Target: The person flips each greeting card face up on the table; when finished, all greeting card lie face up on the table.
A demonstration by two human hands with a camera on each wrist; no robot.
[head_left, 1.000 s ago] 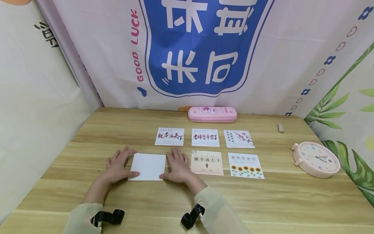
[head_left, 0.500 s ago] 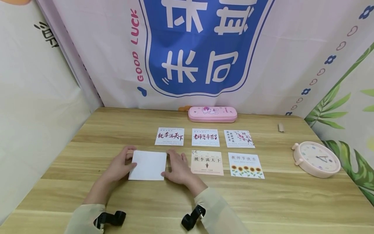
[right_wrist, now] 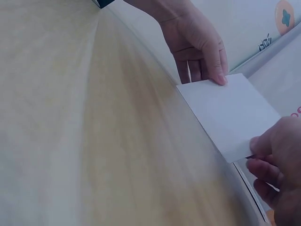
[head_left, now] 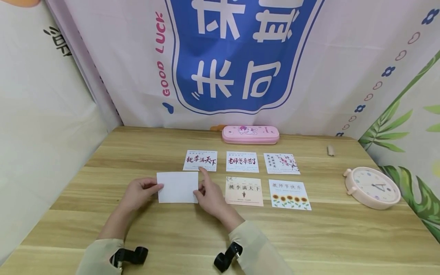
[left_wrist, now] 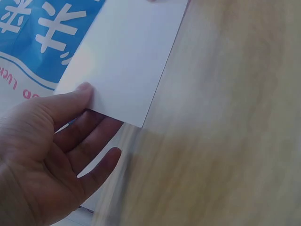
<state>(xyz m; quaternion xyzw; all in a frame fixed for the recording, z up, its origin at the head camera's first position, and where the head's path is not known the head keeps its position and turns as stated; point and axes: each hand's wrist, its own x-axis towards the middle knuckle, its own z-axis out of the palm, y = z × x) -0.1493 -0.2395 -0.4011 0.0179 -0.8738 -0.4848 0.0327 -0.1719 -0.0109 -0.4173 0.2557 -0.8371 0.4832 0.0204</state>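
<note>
A blank white card (head_left: 178, 187) is raised off the wooden table, pinched at both sides. My left hand (head_left: 139, 193) grips its left edge, thumb on the face and fingers behind; the left wrist view shows the thumb on the card (left_wrist: 127, 61) near a corner. My right hand (head_left: 211, 196) pinches the right edge, with the index finger pointing up past the card. In the right wrist view the right hand (right_wrist: 282, 165) and the left hand (right_wrist: 202, 44) hold opposite edges of the card (right_wrist: 230, 113). The card's far face is hidden in the head view.
Behind and right lie several printed cards, among them a red-lettered card (head_left: 200, 160), a cream card (head_left: 244, 191) and a sunflower card (head_left: 290, 194). A pink pencil case (head_left: 250, 135) stands at the back. Further right are a round clock (head_left: 372, 187) and a small beige stick (head_left: 330, 150).
The white card has come up off the table and moved slightly away and right. Both hands went from lying flat beside it to pinching its edges.
</note>
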